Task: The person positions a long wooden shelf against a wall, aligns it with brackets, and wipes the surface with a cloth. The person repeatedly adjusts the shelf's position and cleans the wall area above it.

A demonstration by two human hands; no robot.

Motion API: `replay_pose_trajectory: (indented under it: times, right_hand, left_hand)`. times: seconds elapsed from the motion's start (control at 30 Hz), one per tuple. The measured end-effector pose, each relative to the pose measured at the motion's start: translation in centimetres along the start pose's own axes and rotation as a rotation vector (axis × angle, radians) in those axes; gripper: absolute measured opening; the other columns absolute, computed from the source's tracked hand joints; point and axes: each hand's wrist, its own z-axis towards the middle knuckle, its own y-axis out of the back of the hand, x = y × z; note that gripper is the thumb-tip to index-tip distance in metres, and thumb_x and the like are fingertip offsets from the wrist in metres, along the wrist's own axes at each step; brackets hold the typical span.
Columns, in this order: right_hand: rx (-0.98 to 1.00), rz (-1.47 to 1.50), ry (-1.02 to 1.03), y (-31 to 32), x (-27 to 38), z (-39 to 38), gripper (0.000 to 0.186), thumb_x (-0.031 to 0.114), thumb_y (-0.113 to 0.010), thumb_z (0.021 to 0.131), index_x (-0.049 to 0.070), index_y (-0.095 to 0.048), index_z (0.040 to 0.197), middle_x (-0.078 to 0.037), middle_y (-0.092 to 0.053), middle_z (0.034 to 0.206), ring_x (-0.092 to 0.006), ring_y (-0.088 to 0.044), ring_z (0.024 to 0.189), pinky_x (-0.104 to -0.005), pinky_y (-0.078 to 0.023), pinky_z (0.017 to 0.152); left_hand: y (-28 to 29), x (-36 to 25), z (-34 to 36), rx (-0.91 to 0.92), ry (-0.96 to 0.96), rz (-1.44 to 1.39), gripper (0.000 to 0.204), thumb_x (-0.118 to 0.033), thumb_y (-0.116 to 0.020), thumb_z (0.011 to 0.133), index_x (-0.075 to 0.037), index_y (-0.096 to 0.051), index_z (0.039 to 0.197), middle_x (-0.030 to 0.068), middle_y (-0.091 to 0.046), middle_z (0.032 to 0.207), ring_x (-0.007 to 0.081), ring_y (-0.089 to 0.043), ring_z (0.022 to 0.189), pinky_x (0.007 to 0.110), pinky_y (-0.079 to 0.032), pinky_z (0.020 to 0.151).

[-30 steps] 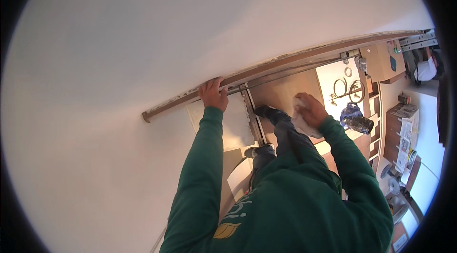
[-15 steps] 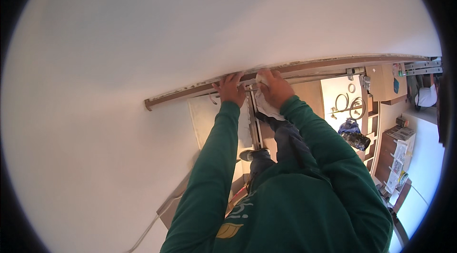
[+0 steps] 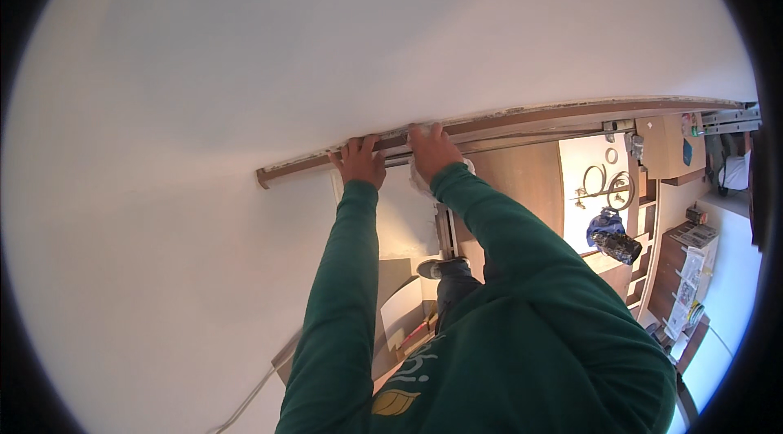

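Observation:
A long brown wooden trim point(image 3: 522, 118), with a rough, whitish top edge, runs along the white wall from the left end to the far right. My left hand point(image 3: 359, 165) lies on it near its left part, fingers spread over the edge and holding nothing. Just to the right, my right hand point(image 3: 434, 152) grips a crumpled white cloth point(image 3: 419, 182) against the trim. Most of the cloth is hidden under the palm and wrist, with its loose end hanging below.
Below the trim stands a brown wooden panel point(image 3: 514, 189). On a pale board to the right are coiled rings point(image 3: 621, 189) and a blue and black bag point(image 3: 612, 236). A cardboard box point(image 3: 659, 144) and a metal ladder point(image 3: 730, 120) are farther right. A cable point(image 3: 249, 397) hangs at lower left.
Both hands have slid left along the trim, the right one taking the white cloth with it. My body has leaned left too.

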Motion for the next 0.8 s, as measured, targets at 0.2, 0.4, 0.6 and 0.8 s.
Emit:
replay_pose_trajectory:
  times: [0.2,0.4,0.6,0.8]
  right_hand:
    - [0.273,-0.165,-0.072,1.6,0.3,2.5,0.034,0.029,-0.056,0.096,0.007,-0.058,0.122,-0.028,-0.06,0.109,-0.0429,-0.067,0.097,-0.0495,-0.057,0.082]
    - [0.274,-0.132,-0.069,1.4,1.2,2.3,0.034,0.021,-0.05,0.096,0.004,-0.054,0.125,-0.03,-0.06,0.11,-0.0425,-0.068,0.097,-0.0479,-0.058,0.08]
    - [0.117,-0.073,0.002,0.2,2.0,0.9,0.035,0.018,-0.052,0.093,0.004,-0.054,0.125,-0.03,-0.061,0.11,-0.0417,-0.068,0.097,-0.0471,-0.058,0.081]
    - [0.262,-0.094,-0.041,1.0,-0.9,2.7,0.032,0.021,-0.053,0.094,0.006,-0.057,0.122,-0.029,-0.065,0.106,-0.0441,-0.068,0.098,-0.0512,-0.056,0.085]
  left_hand:
    - [0.0,-0.9,-0.2,0.072,0.08,-0.05,0.056,-0.029,-0.076,0.083,-0.033,-0.052,0.134,0.0038,-0.04,0.139,0.0309,-0.033,0.138,0.076,-0.018,0.111]
    - [-0.3,-0.8,-0.4,0.102,0.119,-0.147,0.06,-0.027,-0.078,0.082,-0.036,-0.051,0.135,0.002,-0.037,0.141,0.0305,-0.031,0.14,0.078,-0.02,0.109]
    - [0.1,-0.6,-0.9,0.117,0.096,-0.133,0.064,-0.025,-0.077,0.083,-0.037,-0.047,0.138,0.0014,-0.038,0.141,0.0287,-0.035,0.139,0.077,-0.021,0.109]
    - [1.2,1.1,-1.0,0.125,0.037,0.002,0.06,-0.018,-0.067,0.09,-0.036,-0.044,0.142,0.0,-0.041,0.143,0.0236,-0.034,0.142,0.075,-0.016,0.113]
